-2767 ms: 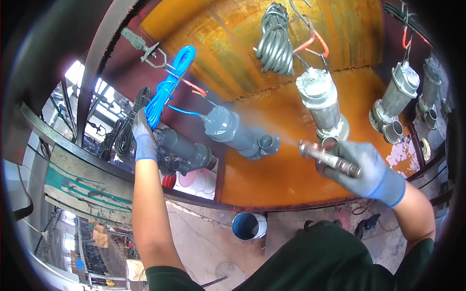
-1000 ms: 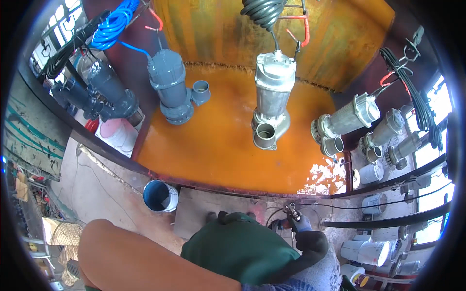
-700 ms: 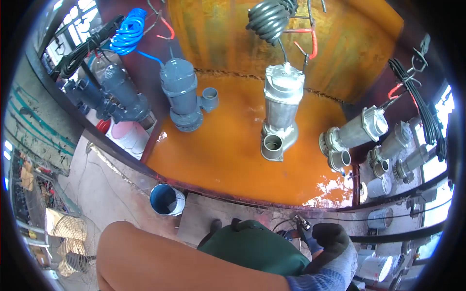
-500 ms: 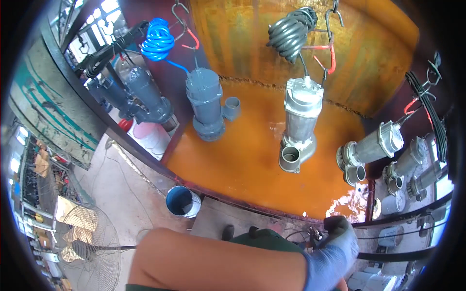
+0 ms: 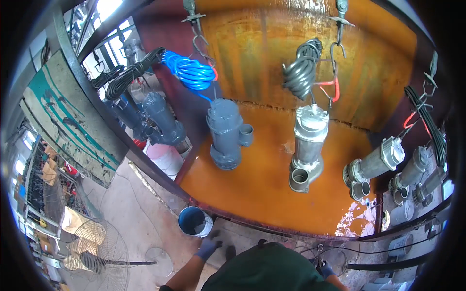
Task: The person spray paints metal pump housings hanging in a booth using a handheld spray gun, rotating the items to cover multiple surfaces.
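Since half a second ago, the left hand (image 5: 208, 247) is seen to have dropped low and stretched out over the floor, and the view is shifted so the blue bucket (image 5: 194, 221) sits nearer the middle of the lower edge. The gloved left hand is spread, fingers apart, nothing held in its grip; it is placed just below the bucket, close to it but not seen touching. The bucket is stood on the concrete floor (image 5: 131, 213), just outside the near rim of the orange tank (image 5: 252, 184). Only a small part of the right hand (image 5: 322, 268) is shown, down by a loop of thin wire at the lower edge; its grip cannot be told. A grey pump (image 5: 225, 133) is hung on a chain near the tank's left edge, with a blue hose coil (image 5: 189, 72) above it. A silver pump (image 5: 307, 145) is hung at the tank's middle under a grey cable coil (image 5: 301, 70).
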`<state>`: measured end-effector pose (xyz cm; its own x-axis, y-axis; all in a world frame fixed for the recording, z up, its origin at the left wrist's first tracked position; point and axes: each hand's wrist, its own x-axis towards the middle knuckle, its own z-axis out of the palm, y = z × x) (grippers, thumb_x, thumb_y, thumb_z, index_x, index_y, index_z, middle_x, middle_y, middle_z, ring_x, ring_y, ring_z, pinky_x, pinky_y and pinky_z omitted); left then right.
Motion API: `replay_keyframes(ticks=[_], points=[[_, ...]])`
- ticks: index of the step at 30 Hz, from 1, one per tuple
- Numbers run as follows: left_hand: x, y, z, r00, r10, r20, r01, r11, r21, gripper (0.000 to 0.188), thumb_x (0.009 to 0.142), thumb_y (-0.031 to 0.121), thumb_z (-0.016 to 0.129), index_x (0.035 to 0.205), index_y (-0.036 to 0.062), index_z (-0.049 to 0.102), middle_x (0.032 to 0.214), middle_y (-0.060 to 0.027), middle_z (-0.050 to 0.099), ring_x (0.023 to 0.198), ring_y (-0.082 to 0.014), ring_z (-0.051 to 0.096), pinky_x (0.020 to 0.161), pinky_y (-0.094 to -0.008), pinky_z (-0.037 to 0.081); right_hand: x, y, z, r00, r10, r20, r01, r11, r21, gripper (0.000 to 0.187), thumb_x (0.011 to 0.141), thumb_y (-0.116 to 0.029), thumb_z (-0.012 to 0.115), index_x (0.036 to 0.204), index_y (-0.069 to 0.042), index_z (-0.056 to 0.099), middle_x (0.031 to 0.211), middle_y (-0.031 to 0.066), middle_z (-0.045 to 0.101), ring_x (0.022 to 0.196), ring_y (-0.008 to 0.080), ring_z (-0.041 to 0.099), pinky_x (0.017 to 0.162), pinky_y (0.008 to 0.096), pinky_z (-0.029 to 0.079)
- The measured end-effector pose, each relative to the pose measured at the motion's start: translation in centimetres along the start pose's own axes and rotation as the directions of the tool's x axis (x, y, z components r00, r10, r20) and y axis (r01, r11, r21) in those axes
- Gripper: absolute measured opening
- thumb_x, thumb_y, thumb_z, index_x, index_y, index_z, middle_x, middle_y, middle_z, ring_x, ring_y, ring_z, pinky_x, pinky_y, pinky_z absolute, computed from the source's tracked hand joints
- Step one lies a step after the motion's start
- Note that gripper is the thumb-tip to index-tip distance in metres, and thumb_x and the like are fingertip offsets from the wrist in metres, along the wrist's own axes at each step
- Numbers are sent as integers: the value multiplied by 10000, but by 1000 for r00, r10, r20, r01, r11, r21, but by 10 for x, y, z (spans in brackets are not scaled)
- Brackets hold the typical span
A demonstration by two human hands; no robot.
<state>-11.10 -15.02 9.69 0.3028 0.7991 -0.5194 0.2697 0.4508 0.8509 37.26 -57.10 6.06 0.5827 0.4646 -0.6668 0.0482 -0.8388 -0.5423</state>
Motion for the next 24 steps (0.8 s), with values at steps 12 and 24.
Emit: replay_keyframes(ticks=[12,24], points=[[-11,128,-336,416,286,-863,-769,617,-166,723,1033,58,562,1698,269,370,1383,-63,565,1062,-216,642,902,-351,551,-25,-76,78,999,-1,-47,-9,980,-197,442,950,-425,753,1203,-64,713,1168,286,748,1075,508,713,902,536,587],[-65,383,-387,77,584,-808,-970,232,75,917,907,-151,498,1743,170,302,1377,-82,619,1228,-162,577,1022,-291,483,-22,-305,126,941,-319,-117,296,939,-178,452,939,-409,760,1219,-57,712,1182,293,740,1098,509,700,926,536,576]])
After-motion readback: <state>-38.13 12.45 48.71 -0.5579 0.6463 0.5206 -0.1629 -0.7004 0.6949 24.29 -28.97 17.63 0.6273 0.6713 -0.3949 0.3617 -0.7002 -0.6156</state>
